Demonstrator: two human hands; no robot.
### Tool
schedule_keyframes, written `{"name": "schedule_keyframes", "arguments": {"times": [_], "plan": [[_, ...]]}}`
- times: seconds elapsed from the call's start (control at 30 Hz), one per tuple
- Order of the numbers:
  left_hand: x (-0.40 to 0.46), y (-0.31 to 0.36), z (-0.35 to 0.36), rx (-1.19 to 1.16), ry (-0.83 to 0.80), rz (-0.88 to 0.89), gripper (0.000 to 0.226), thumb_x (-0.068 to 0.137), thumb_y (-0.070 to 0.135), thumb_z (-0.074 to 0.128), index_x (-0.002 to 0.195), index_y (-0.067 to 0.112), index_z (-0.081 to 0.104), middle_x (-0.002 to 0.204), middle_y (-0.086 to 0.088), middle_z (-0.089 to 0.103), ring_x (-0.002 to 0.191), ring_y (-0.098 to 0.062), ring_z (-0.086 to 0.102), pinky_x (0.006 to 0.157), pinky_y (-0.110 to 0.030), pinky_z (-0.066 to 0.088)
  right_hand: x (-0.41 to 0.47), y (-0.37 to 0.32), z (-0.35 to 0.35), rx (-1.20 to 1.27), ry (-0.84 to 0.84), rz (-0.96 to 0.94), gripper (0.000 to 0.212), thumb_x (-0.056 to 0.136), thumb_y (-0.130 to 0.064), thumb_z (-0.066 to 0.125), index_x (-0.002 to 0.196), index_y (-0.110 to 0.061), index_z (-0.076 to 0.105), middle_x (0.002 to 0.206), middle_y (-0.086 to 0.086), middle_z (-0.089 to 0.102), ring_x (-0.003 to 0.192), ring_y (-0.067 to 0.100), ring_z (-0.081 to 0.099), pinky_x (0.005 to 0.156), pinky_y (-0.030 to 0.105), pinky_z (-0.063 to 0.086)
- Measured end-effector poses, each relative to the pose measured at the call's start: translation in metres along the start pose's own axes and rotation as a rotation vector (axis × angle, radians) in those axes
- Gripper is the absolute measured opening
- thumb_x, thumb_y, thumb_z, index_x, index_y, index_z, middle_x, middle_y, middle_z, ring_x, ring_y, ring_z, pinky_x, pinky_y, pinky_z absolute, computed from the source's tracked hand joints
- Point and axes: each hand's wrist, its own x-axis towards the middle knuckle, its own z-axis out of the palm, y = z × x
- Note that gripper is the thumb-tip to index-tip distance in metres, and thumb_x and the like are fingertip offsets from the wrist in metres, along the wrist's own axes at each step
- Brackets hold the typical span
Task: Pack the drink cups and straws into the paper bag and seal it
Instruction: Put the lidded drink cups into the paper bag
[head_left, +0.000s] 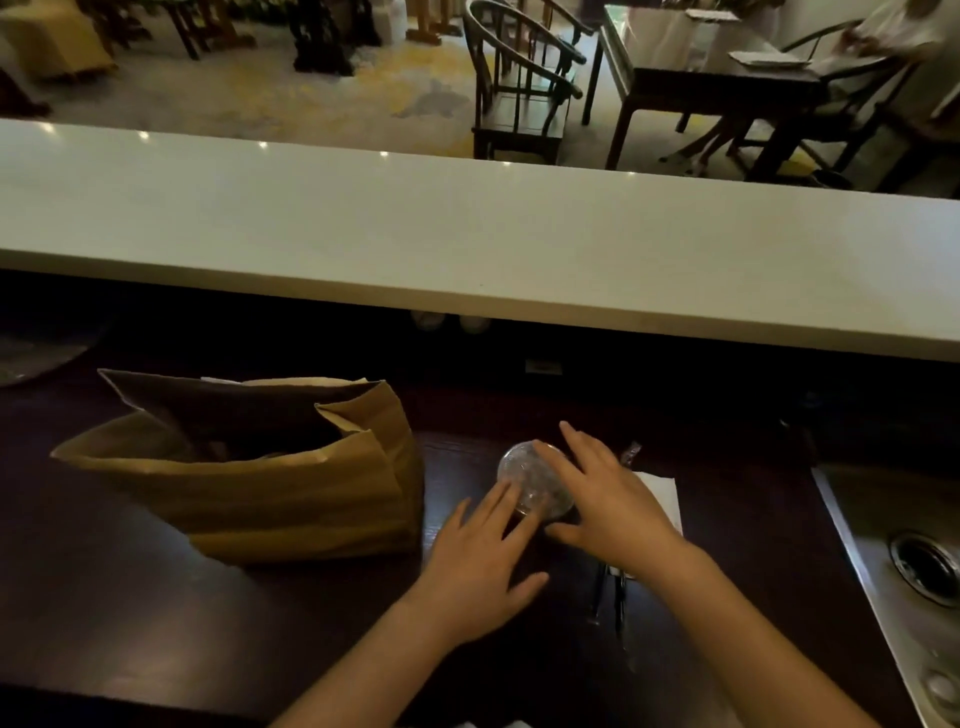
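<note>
A brown paper bag (291, 493) stands open on the dark counter at the left, with dark shapes inside that I cannot make out. To its right stands a drink cup with a clear lid (524, 470). My left hand (478, 566) reaches it from the near left, fingertips touching the lid's rim. My right hand (608, 499) lies over the cup's right side, fingers spread across the lid. Dark wrapped straws (613, 597) lie on the counter under my right wrist. Neither hand is closed around the cup.
A white napkin (665, 499) lies right of the cup. A steel sink (909, 571) with a drain is at the far right. A raised white bar top (467, 234) runs across behind the counter. Chairs and tables stand beyond.
</note>
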Motion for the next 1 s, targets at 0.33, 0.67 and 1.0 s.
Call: {"name": "schedule_keyframes", "arguments": {"times": [0.33, 0.67, 1.0], "plan": [[-0.003, -0.008, 0.010, 0.002, 0.007, 0.024, 0.068, 0.088, 0.057, 0.028, 0.145, 0.033, -0.001, 0.156, 0.000, -0.015, 0.139, -0.012, -0.022, 0.112, -0.041, 0.009, 0.039, 0.002, 0.004, -0.099, -0.181, -0.216, 0.085, 0.077, -0.034, 0.064, 0.144, -0.030, 0.010, 0.154, 0.007, 0.012, 0.137, 0.028, 0.015, 0.100, 0.044, 0.038], [-0.001, -0.004, 0.010, -1.458, 0.195, -0.743, 0.049, 0.097, 0.029, 0.040, 0.142, 0.020, 0.027, 0.148, -0.010, 0.032, 0.131, -0.014, 0.035, 0.099, -0.025, 0.036, 0.033, 0.004, -0.013, -0.007, -0.067, -0.240, 0.092, 0.062, -0.042, 0.072, 0.139, -0.036, 0.022, 0.141, -0.005, 0.028, 0.126, 0.018, 0.028, 0.081, 0.033, 0.043], [-0.002, 0.008, -0.016, -2.088, 0.242, -0.768, 0.032, 0.092, 0.021, 0.050, 0.116, 0.002, 0.059, 0.112, -0.019, 0.067, 0.106, -0.026, 0.063, 0.087, -0.033, 0.053, 0.007, -0.028, -0.054, 0.023, -0.062, -0.330, 0.096, 0.066, -0.055, 0.069, 0.140, -0.045, 0.009, 0.151, -0.008, 0.017, 0.136, 0.015, 0.019, 0.097, 0.039, 0.042]]}}
